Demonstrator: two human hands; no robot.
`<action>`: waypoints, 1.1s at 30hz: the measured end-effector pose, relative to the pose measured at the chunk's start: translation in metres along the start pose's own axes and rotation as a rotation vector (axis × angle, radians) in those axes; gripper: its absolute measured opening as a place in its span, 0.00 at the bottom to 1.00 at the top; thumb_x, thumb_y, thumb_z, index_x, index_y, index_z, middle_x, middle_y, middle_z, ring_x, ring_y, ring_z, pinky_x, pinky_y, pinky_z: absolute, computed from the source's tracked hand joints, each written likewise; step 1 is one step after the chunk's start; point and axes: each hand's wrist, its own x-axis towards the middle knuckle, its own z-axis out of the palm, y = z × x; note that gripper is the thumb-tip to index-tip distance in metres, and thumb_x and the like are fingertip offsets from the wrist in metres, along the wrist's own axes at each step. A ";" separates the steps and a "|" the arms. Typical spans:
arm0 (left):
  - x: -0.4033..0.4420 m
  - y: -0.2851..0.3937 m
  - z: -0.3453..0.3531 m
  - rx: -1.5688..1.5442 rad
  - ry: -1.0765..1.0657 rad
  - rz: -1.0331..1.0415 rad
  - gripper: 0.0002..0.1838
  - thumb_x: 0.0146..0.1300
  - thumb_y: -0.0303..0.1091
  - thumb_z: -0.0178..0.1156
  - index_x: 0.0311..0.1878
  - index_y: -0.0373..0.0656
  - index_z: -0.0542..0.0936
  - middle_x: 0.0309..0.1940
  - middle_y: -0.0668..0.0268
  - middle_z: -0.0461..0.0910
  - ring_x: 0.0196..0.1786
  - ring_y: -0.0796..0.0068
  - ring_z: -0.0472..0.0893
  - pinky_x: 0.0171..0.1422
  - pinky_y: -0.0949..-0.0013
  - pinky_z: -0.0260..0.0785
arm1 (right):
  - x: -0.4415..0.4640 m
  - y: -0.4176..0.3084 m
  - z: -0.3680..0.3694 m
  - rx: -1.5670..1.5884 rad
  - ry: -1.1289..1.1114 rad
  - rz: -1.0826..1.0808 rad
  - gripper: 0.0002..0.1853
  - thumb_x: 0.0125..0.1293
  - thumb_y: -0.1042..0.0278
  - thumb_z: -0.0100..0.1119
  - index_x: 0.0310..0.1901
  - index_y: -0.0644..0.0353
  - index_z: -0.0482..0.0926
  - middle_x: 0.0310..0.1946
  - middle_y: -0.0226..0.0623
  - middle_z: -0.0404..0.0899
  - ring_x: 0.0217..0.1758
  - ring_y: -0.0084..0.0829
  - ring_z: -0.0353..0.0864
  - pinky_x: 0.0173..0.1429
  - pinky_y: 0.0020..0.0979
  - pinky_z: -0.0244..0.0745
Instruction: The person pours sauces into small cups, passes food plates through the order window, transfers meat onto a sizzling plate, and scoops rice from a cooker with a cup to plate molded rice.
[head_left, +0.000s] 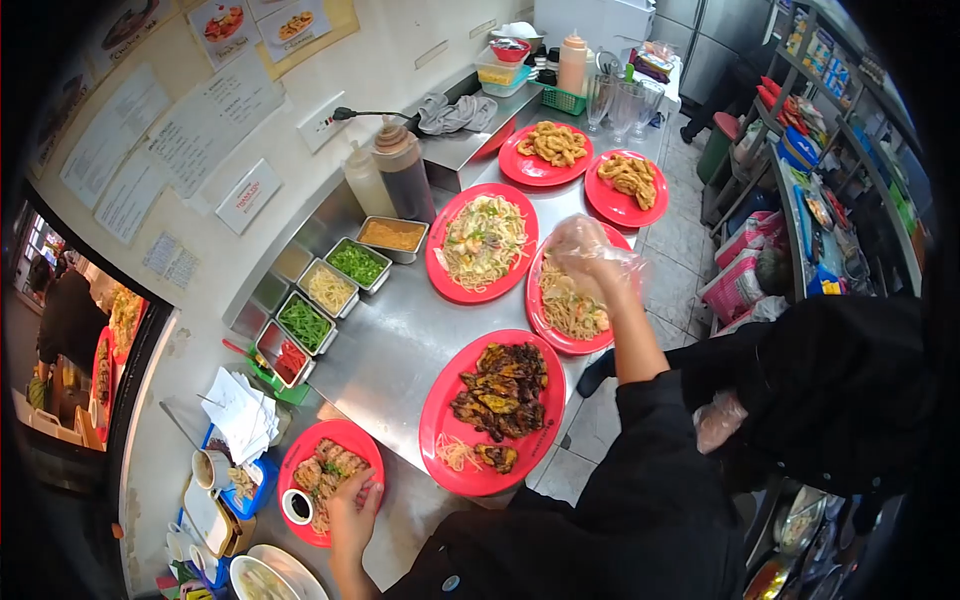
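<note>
My left hand (355, 515) is bare and reaches over a red oval plate (302, 450) of sliced browned meat (335, 468) with a small cup of dark sauce (297, 506). Its fingers curl together at the meat's edge; what they pinch, if anything, is hidden. My right hand (590, 255), in a clear plastic glove, hovers over the red plate (537, 325) of noodles with shrimp (572, 310). Its gloved fingers are bunched and slightly blurred, their contents unclear. Between my hands lies a larger red plate (436, 470) of dark grilled meat (500, 390).
Another red plate of noodles (487, 240) and two plates of fried food (555, 145) sit farther along the counter. Metal trays of chopped garnish (325, 290) and sauce bottles (400, 165) line the wall. A co-worker's gloved hand (720, 422) shows close at right, before a shelf.
</note>
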 end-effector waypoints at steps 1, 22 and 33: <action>0.000 0.005 0.001 0.007 -0.014 0.020 0.13 0.55 0.26 0.60 0.44 0.37 0.78 0.29 0.61 0.79 0.28 0.78 0.75 0.32 0.76 0.68 | -0.004 0.000 -0.016 0.071 -0.003 0.023 0.03 0.50 0.70 0.58 0.28 0.55 0.76 0.26 0.35 0.74 0.31 0.32 0.76 0.37 0.33 0.73; -0.025 0.033 0.016 0.113 -0.035 0.179 0.13 0.54 0.27 0.60 0.45 0.38 0.78 0.30 0.60 0.80 0.28 0.77 0.76 0.33 0.76 0.68 | -0.025 0.081 -0.051 -0.887 0.255 0.220 0.15 0.52 0.63 0.55 0.41 0.58 0.75 0.40 0.45 0.75 0.49 0.42 0.73 0.51 0.41 0.68; -0.055 0.038 0.089 0.081 -0.556 0.549 0.13 0.56 0.26 0.59 0.45 0.37 0.78 0.24 0.65 0.77 0.27 0.80 0.73 0.32 0.75 0.66 | -0.274 -0.056 0.046 1.073 0.361 -0.231 0.16 0.57 0.71 0.58 0.47 0.68 0.72 0.42 0.43 0.77 0.48 0.33 0.77 0.53 0.33 0.72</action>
